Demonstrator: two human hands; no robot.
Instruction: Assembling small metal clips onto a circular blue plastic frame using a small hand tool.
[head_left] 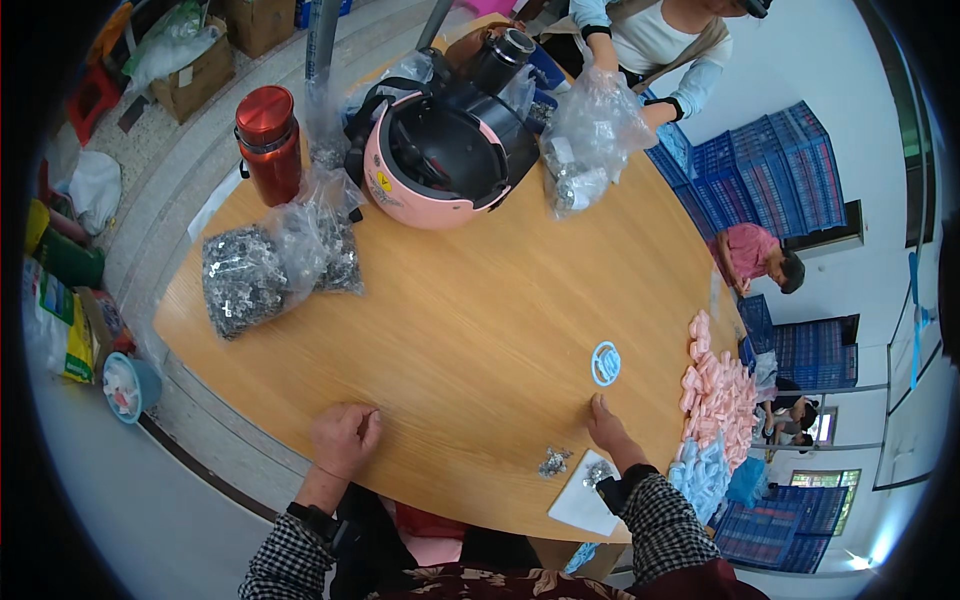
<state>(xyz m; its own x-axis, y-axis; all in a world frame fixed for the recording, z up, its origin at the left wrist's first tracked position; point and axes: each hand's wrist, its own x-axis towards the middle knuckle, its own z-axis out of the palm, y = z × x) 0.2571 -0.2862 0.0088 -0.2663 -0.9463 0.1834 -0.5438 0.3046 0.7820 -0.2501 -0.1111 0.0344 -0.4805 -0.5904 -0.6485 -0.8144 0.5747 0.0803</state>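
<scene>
My left hand [345, 440] rests near the table's front edge, its fingers curled into a fist with nothing visible in it. My right hand [608, 428] is over the table at the right, seen edge-on, a finger stretched forward and the others partly hidden. Just beyond that fingertip lies a light blue ring-shaped coil [606, 364], apart from the hand. Close to my right wrist are a small heap of shiny metal parts [553, 462] and a white pad [581, 506] with more small metal parts [598, 473] on it.
Plastic bags of metal parts [245, 280], a red flask [270, 150] and a pink helmet [430, 190] stand on the table [470, 310]. Pink bundles [715, 390] and blue bundles [700, 475] line the right edge. Across the table a person handles a clear bag [592, 135].
</scene>
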